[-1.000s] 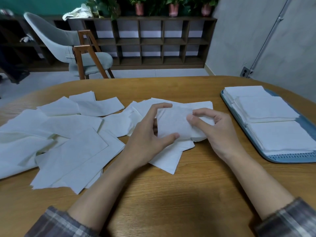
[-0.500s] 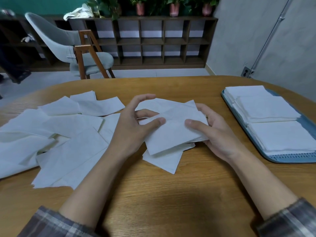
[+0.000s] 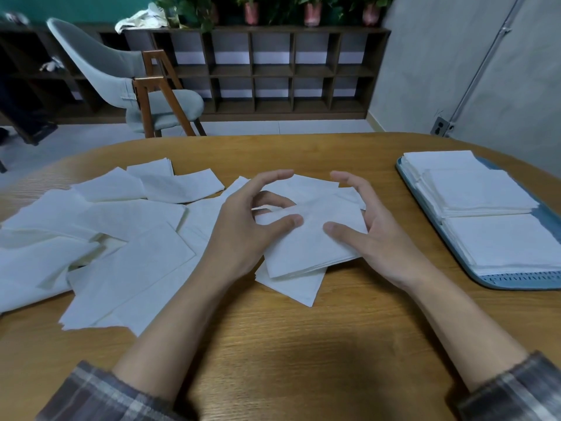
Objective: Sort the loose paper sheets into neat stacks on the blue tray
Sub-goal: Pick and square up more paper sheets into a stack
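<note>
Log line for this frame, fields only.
left hand: pinches sheet bundle | right hand: pinches sheet bundle | blue tray: holds stacks | loose sheets: spread left of hands

White paper sheets lie scattered and overlapping on the table. A slim bundle lies tilted at centre. Neat stacks fill the blue tray.

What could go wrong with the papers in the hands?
The small bundle is pinched only at its sides by the left hand and right hand, so sheets might slip out.
Loose sheets lie right under it, so an extra one could get dragged along.
The stacks on the blue tray sit slightly offset; a careless drop might push them crooked.
</note>
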Available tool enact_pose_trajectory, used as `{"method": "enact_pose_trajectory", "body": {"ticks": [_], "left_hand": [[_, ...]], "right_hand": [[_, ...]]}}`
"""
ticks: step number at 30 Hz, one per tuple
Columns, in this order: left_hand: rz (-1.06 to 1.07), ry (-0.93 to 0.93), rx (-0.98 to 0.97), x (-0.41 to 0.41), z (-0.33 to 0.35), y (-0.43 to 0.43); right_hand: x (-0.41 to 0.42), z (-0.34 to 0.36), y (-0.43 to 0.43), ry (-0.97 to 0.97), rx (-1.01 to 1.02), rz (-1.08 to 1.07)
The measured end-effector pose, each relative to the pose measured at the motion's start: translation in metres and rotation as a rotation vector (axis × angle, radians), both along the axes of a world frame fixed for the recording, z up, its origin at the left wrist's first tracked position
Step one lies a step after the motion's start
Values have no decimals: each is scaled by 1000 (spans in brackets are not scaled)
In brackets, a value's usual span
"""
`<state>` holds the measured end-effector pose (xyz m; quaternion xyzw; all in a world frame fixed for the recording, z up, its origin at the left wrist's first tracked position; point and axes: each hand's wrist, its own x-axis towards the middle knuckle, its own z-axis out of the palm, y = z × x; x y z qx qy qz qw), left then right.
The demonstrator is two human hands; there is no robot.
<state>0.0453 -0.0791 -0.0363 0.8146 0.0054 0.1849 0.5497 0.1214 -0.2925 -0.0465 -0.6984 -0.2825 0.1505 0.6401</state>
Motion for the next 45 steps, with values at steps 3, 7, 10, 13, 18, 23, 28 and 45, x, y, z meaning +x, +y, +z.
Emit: {"method": "enact_pose_trajectory", "body": {"ticks": [3, 7, 10, 13, 18, 23, 28, 45], "left_hand": [[44, -16, 49, 2, -5, -1], [18, 89, -24, 0, -2, -4], [-4, 102, -194, -1, 1, -7], [55, 45, -162, -2, -2, -11], [112, -61, 58, 1, -12, -14], [-15, -88, 394, 5, -25, -8], [-133, 20, 649, 4, -30, -6], [-82, -179, 686, 4, -32, -15]], "right_hand": [[0, 0, -1, -19, 47, -16], [2, 2, -3, -53, 123, -63], [5, 0, -2, -65, 138, -154], [7, -3, -4, -99, 87, -155], [6, -2, -4, -173, -51, -198], [14, -7, -6, -170, -40, -368], [18, -11, -7, -184, -76, -482], [16, -11, -5, -214, -127, -377]]}}
